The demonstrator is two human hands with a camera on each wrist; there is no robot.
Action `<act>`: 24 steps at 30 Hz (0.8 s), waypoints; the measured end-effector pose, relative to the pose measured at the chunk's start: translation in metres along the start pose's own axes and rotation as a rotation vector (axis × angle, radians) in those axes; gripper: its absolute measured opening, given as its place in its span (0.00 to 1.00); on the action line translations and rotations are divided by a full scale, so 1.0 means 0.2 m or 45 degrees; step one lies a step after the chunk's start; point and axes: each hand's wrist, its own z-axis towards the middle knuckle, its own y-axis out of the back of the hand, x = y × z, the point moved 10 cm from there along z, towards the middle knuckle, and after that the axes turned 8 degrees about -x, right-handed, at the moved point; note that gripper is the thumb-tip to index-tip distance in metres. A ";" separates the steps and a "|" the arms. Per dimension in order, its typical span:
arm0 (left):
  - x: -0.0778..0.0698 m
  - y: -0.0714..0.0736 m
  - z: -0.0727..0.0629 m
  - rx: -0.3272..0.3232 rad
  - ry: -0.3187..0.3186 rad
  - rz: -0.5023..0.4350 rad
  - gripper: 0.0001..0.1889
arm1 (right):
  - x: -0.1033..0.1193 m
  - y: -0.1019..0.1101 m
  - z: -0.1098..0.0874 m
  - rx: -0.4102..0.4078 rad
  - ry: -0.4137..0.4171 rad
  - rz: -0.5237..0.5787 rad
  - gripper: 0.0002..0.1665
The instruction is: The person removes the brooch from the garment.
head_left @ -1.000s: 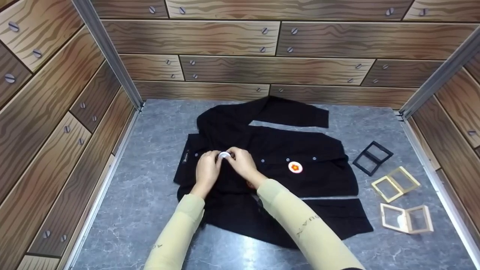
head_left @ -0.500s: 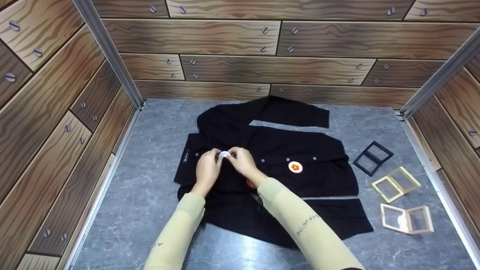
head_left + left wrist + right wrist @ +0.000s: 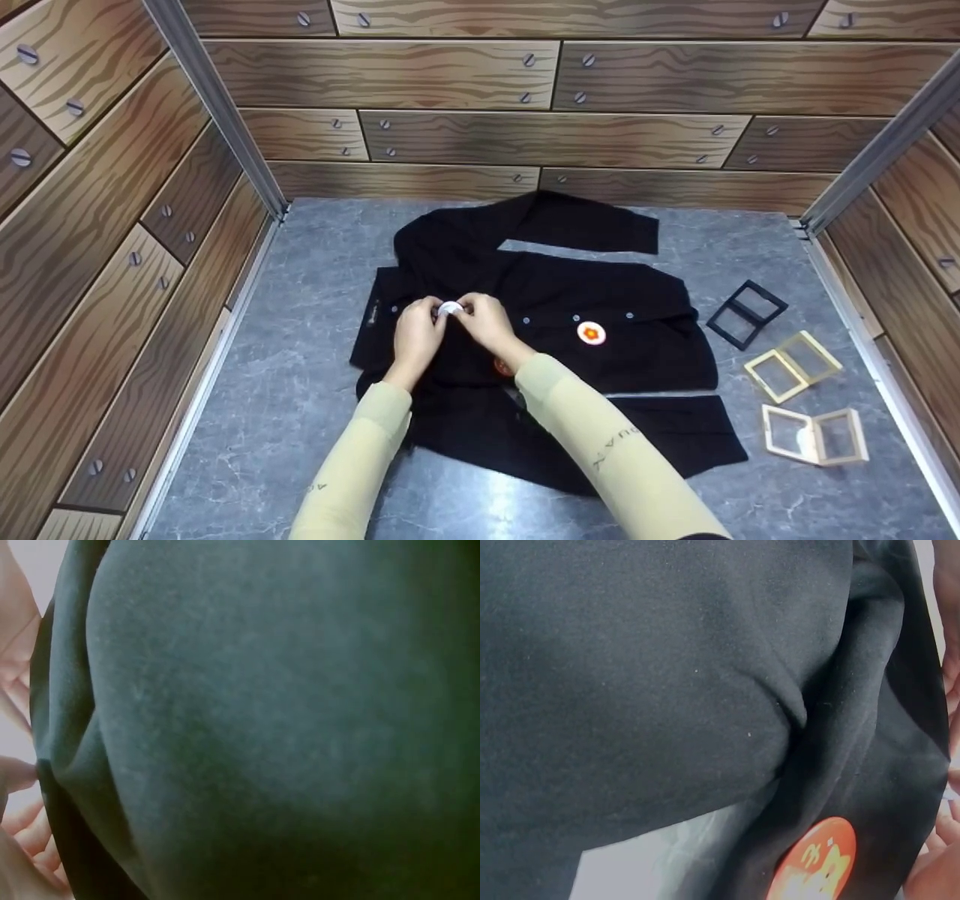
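A black button-up shirt (image 3: 585,285) lies spread on the grey surface, collar to the left. Near its collar, my left hand (image 3: 416,337) and right hand (image 3: 487,328) pinch a small round white badge (image 3: 450,308) from either side, thumbs at its lower edge. Lifted black cloth fills most of both wrist views, with fingers showing only at the edges. On the shirt front sits a white badge with an orange flower (image 3: 591,334). An orange-red badge with a yellow figure (image 3: 814,862) is on the cloth too, partly behind my right wrist in the head view.
Right of the shirt, three open hinged cases lie in a row: a black one (image 3: 738,325), a gold one (image 3: 783,376) and a pale wooden-coloured one (image 3: 810,436). Wood-patterned panels (image 3: 480,75) wall in the back and both sides.
The white badge has tilted slightly between my fingers, showing more of its face. My hands, the shirt and the cases stay practically where they were.
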 end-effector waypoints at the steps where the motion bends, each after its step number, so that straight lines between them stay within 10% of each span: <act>1: 0.00 0.00 0.00 0.000 0.008 -0.006 0.05 | 0.00 0.00 0.00 -0.003 -0.001 -0.006 0.08; 24: 0.02 -0.01 0.00 0.033 0.091 -0.038 0.05 | -0.02 0.00 0.00 -0.031 -0.045 -0.026 0.08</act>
